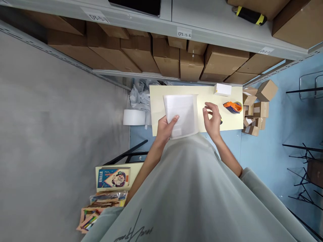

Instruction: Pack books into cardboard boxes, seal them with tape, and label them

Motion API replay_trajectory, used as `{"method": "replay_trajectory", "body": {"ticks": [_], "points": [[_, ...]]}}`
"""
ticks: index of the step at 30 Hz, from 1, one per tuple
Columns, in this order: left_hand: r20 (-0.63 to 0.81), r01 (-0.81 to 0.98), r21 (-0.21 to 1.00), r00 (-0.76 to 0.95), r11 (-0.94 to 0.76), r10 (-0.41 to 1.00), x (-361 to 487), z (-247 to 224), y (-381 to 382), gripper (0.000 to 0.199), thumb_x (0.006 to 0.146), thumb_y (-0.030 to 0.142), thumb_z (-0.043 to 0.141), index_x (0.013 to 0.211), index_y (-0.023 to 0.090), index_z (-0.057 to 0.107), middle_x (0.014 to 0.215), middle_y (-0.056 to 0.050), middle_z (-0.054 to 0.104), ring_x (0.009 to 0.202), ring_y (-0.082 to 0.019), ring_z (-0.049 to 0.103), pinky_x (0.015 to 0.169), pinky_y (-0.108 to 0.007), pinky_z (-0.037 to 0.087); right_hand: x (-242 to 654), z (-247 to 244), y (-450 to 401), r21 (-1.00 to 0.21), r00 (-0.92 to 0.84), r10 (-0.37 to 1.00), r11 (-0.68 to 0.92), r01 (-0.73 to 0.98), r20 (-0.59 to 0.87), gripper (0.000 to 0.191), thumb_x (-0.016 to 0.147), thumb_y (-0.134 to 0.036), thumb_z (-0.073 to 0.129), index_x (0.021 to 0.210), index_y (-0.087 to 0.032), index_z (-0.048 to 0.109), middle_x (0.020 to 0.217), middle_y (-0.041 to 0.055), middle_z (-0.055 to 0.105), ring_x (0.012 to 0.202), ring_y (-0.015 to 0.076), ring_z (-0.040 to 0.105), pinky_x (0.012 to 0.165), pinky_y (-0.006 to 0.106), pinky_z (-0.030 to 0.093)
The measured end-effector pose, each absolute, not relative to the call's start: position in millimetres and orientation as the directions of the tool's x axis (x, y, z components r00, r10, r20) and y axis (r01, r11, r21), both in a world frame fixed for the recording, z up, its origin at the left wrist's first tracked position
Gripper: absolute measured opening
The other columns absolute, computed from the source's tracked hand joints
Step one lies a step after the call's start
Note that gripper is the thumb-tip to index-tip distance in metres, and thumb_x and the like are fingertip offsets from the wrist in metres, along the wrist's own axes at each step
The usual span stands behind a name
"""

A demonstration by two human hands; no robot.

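In the head view my left hand (166,128) grips the lower left part of a flat white wrapped packet (183,112), thumb on top of it. The wrapping looks like translucent foam or plastic film; what is inside cannot be made out. My right hand (212,121) hovers just right of the packet, fingers bent and apart from the thumb, with nothing seen between them. A small black and yellow object (221,120) peeks out beside that hand, mostly hidden. Further right lie an orange tape dispenser (233,107) and, above it, a small white box (222,89).
A pale yellow tabletop (156,97) lies under my hands. Above it, a metal shelf (156,25) holds several cardboard boxes and a utility knife (251,15). A white roll (134,117) stands left, small cartons (261,109) right. A book (113,177) lies lower left.
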State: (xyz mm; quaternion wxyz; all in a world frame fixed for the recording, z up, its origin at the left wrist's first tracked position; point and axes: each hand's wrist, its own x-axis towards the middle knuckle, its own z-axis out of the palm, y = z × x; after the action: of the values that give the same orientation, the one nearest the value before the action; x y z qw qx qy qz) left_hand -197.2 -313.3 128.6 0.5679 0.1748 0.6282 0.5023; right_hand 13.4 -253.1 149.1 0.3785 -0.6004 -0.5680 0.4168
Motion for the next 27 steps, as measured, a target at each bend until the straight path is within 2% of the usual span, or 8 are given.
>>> {"method": "replay_trajectory", "body": {"ticks": [4, 7, 10, 14, 16, 20, 24, 27], "points": [[-0.555, -0.357, 0.818, -0.281, 0.451, 0.783, -186.7, 133.9, -310.3, 0.076, 0.063, 0.074, 0.099, 0.104, 0.013, 0.083, 0.103, -0.013, 0.086, 0.093, -0.028, 0.079, 0.079, -0.035, 0.064, 9.7, 151.9, -262.4, -0.906, -0.164, 0.964, -0.13, 0.404, -0.211, 0.053, 0.1, -0.065, 0.07, 0.136, -0.027, 0.071, 0.143, 0.0158, 0.071, 0.118, 0.0315, 0.074, 0.099, 0.048, 0.065], [-0.577, -0.38, 0.797, -0.25, 0.47, 0.777, -179.4, 137.2, -307.7, 0.077, 0.062, 0.073, 0.1, 0.106, 0.012, 0.083, 0.104, -0.013, 0.086, 0.092, -0.028, 0.08, 0.08, -0.036, 0.064, 7.7, 139.2, -261.2, -0.891, -0.164, 0.942, -0.207, 0.405, -0.294, 0.06, 0.095, -0.062, 0.079, 0.142, -0.026, 0.069, 0.144, 0.0155, 0.074, 0.117, 0.0315, 0.075, 0.101, 0.05, 0.064], [-0.591, -0.386, 0.787, -0.247, 0.481, 0.768, -176.4, 138.2, -305.8, 0.078, 0.06, 0.073, 0.101, 0.107, 0.012, 0.082, 0.105, -0.014, 0.086, 0.092, -0.029, 0.08, 0.08, -0.036, 0.064, 10.9, 127.5, -254.2, -0.91, -0.153, 0.92, -0.312, 0.272, -0.361, 0.069, 0.086, -0.063, 0.087, 0.141, -0.025, 0.069, 0.133, 0.0128, 0.08, 0.105, 0.0269, 0.078, 0.097, 0.046, 0.065], [-0.586, -0.365, 0.792, -0.226, 0.49, 0.779, -177.6, 137.0, -305.4, 0.081, 0.064, 0.075, 0.099, 0.113, 0.013, 0.081, 0.109, -0.015, 0.086, 0.099, -0.032, 0.081, 0.085, -0.038, 0.065, 18.9, 124.3, -243.6, -0.892, -0.25, 0.861, -0.451, 0.027, -0.443, 0.076, 0.078, -0.067, 0.091, 0.136, -0.022, 0.072, 0.111, 0.0081, 0.085, 0.096, 0.0237, 0.077, 0.089, 0.04, 0.064], [-0.58, -0.375, 0.789, -0.189, 0.488, 0.792, -179.4, 136.5, -305.5, 0.082, 0.069, 0.081, 0.092, 0.115, 0.014, 0.081, 0.108, -0.016, 0.086, 0.105, -0.035, 0.082, 0.089, -0.042, 0.066, 23.5, 126.5, -238.8, -0.871, -0.28, 0.838, -0.491, -0.007, -0.469, 0.076, 0.078, -0.066, 0.091, 0.136, -0.021, 0.074, 0.106, 0.0063, 0.085, 0.092, 0.0218, 0.075, 0.082, 0.036, 0.062], [-0.558, -0.464, 0.753, -0.075, 0.467, 0.826, -180.2, 137.8, -302.5, 0.092, 0.082, 0.101, 0.062, 0.113, 0.017, 0.083, 0.108, -0.016, 0.086, 0.117, -0.04, 0.08, 0.096, -0.048, 0.067, 28.4, 129.1, -233.5, -0.829, -0.356, 0.787, -0.557, -0.055, -0.504, 0.067, 0.079, -0.065, 0.089, 0.13, -0.024, 0.078, 0.105, 0.0031, 0.084, 0.081, 0.0167, 0.069, 0.069, 0.028, 0.056], [-0.518, -0.399, 0.778, 0.031, 0.485, 0.855, -172.9, 139.1, -293.2, 0.075, 0.081, 0.081, 0.083, 0.124, 0.02, 0.081, 0.124, -0.015, 0.084, 0.122, -0.038, 0.078, 0.098, -0.046, 0.065, 19.1, 125.5, -239.8, -0.786, -0.493, 0.706, -0.614, -0.069, -0.508, 0.061, 0.077, -0.072, 0.088, 0.116, -0.025, 0.082, 0.1, 0.0029, 0.083, 0.076, 0.0172, 0.068, 0.068, 0.029, 0.059], [-0.465, -0.395, 0.774, 0.177, 0.495, 0.868, -168.1, 135.7, -288.0, 0.074, 0.076, 0.073, 0.093, 0.127, 0.021, 0.079, 0.138, -0.02, 0.08, 0.123, -0.037, 0.077, 0.099, -0.046, 0.064, 6.6, 122.5, -248.5, -0.793, -0.543, 0.684, -0.607, -0.053, -0.487, 0.059, 0.078, -0.078, 0.084, 0.105, -0.025, 0.082, 0.095, 0.0047, 0.082, 0.077, 0.0207, 0.071, 0.071, 0.034, 0.063]]}}
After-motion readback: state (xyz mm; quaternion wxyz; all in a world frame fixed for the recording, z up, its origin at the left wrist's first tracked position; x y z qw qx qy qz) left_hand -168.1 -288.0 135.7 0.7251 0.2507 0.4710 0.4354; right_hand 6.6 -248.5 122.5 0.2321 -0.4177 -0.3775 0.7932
